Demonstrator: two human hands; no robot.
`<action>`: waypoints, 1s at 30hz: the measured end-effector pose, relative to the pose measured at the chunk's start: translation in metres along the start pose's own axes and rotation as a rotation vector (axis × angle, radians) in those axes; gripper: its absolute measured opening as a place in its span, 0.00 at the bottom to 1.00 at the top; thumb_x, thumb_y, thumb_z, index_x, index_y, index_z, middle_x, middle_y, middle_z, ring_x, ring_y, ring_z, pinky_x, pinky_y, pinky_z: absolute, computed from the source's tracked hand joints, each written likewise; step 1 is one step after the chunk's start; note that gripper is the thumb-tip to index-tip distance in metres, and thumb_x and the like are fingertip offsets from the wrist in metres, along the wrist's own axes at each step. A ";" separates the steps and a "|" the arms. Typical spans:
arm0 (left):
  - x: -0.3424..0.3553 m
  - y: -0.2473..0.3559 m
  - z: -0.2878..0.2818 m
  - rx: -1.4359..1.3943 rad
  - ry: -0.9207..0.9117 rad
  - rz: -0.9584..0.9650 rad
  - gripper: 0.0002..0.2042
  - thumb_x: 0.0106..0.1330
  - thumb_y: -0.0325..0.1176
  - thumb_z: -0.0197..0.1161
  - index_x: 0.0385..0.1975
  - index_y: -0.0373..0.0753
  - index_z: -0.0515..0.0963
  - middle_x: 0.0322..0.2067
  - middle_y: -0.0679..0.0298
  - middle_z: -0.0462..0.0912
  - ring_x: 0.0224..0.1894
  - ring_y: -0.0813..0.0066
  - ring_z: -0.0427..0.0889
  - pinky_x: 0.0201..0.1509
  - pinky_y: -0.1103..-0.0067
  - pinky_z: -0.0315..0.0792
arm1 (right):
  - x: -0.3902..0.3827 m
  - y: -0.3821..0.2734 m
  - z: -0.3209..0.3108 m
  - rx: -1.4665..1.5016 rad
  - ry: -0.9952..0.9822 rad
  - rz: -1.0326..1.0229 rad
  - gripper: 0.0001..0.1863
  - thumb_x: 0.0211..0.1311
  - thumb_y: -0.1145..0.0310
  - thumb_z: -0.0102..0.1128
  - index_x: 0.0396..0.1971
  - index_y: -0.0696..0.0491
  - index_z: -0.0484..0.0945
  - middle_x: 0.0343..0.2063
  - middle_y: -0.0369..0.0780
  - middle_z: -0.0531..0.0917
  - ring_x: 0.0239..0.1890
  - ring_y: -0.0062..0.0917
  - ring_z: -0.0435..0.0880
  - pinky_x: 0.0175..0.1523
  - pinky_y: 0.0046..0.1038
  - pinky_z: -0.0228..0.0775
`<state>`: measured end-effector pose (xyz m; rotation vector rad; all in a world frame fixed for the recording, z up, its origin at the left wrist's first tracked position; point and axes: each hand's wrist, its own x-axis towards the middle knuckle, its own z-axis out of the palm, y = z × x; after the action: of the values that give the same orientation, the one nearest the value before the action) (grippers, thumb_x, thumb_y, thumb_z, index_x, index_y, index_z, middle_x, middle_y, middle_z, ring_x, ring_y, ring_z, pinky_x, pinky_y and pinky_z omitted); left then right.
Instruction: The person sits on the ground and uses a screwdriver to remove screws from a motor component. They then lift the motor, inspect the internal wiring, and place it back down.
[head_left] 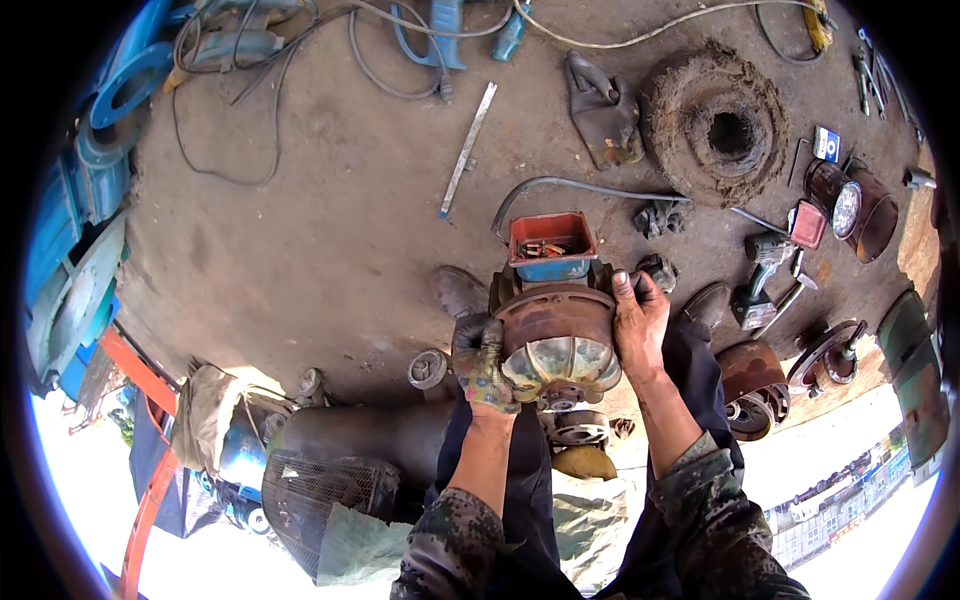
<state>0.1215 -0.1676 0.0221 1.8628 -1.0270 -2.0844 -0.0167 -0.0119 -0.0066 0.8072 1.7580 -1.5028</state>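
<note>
- Stained concrete floor (330,250) spreads outward, strewn with cables, tools and rusty parts.
- Between both hands sits a rusty motor housing (556,340), held above the knees.
- Gloved left hand (482,365) curls closed against its left flank; bare right hand (640,320) clasps its right rim, fingers (625,290) wrapped over.
- Open red terminal box (551,243) crowns the far edge; bare floor lies left.

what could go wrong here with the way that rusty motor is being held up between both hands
The rusty motor looks heavy and is held off the ground only by side pressure: the gloved left hand and the bare right hand. It could slip onto the shoes right below. The bare hand also risks cuts from rusty edges. Loose bits in the open red terminal box might spill if it tilts.
</note>
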 end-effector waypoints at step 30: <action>-0.018 -0.002 0.000 0.145 -0.074 0.016 0.09 0.81 0.40 0.63 0.48 0.42 0.77 0.46 0.65 0.84 0.49 0.75 0.81 0.57 0.71 0.79 | -0.006 -0.007 -0.014 -0.099 0.032 0.106 0.24 0.73 0.51 0.72 0.30 0.57 0.78 0.25 0.27 0.75 0.32 0.13 0.67 0.38 0.22 0.64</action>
<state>0.1257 -0.1562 0.0360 1.8463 -1.2373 -2.1372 -0.0207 0.0010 0.0038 0.8640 1.7701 -1.3296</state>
